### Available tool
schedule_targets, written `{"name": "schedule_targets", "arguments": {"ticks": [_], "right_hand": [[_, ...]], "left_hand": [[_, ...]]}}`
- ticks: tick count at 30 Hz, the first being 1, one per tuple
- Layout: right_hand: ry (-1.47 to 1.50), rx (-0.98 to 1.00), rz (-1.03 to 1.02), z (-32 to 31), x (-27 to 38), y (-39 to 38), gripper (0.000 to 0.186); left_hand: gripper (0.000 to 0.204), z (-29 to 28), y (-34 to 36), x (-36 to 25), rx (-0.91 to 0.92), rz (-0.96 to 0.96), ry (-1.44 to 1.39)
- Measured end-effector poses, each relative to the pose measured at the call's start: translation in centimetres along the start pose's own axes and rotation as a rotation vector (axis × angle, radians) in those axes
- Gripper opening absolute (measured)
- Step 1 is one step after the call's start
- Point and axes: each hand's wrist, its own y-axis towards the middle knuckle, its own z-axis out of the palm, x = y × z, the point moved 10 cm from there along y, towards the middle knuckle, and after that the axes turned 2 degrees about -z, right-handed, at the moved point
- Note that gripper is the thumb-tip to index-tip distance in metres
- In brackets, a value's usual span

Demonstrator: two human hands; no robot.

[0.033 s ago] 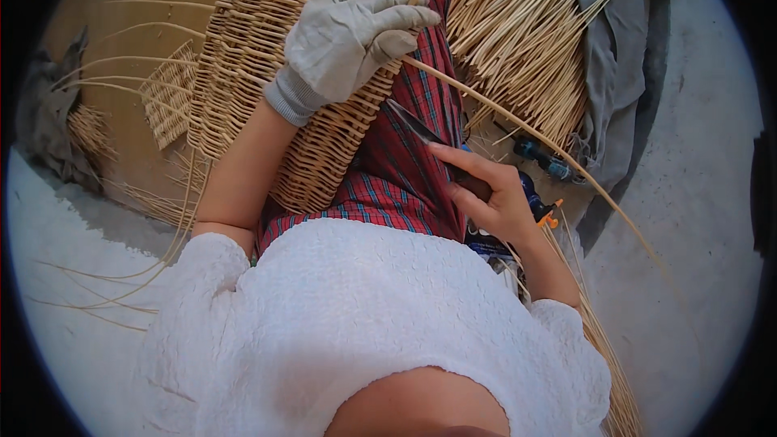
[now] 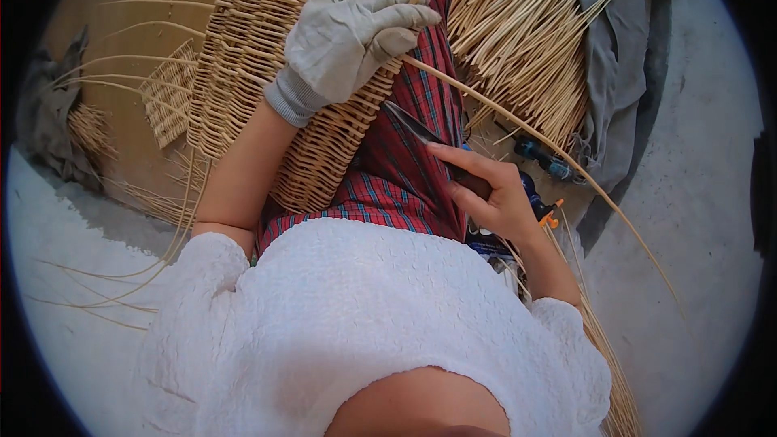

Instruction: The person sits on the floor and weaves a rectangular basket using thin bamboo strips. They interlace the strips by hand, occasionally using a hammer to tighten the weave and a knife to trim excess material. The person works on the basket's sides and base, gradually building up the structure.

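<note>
A woven wicker panel (image 2: 243,48) lies tilted across my lap, its pale stakes sticking out at the far edge and the left side. My left hand (image 2: 348,36), in a grey-white work glove, is closed over its right upper edge, with the fingers next to a stake. From beneath the gloved thumb a long thin rod (image 2: 518,121) runs out to the right and bends downward. My bare right hand (image 2: 490,194) is closed round the dark handle of a knife (image 2: 411,123). The blade points up and left, over the red plaid cloth (image 2: 388,166) on my lap, apart from the rod.
A large bundle of peeled rods (image 2: 518,40) lies at the far right beside a grey cloth (image 2: 611,73). Dark blue tools (image 2: 542,158) and an orange-tipped one sit near my right forearm. A smaller woven piece (image 2: 170,93) lies at the left; loose rods trail across the floor.
The far end of the long rod at the right has shifted slightly and shows less blur. Both hands look nearly still.
</note>
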Motion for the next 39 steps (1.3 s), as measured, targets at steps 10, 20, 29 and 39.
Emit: {"name": "schedule_targets", "arguments": {"ticks": [10, 20, 29, 39], "right_hand": [[0.074, -0.004, 0.012, -0.3, -0.7, 0.6, 0.054], [-0.216, 0.168, 0.002, -1.9, -0.5, 2.4, 0.051], [0.208, 0.207, 0.124, 1.0, -3.8, 3.4, 0.050], [0.863, 0.427, 0.336, 4.0, -5.8, 2.9, 0.068]], "left_hand": [[0.053, -0.2, 0.1, -1.1, -0.027, 0.007, 0.028], [0.038, 0.8, -0.8, -1.4, 0.026, 0.039, 0.114], [0.041, 1.3, -1.4, -1.3, 0.034, 0.015, 0.094], [0.040, 1.5, -0.7, -1.5, 0.032, -0.011, -0.023]]}}
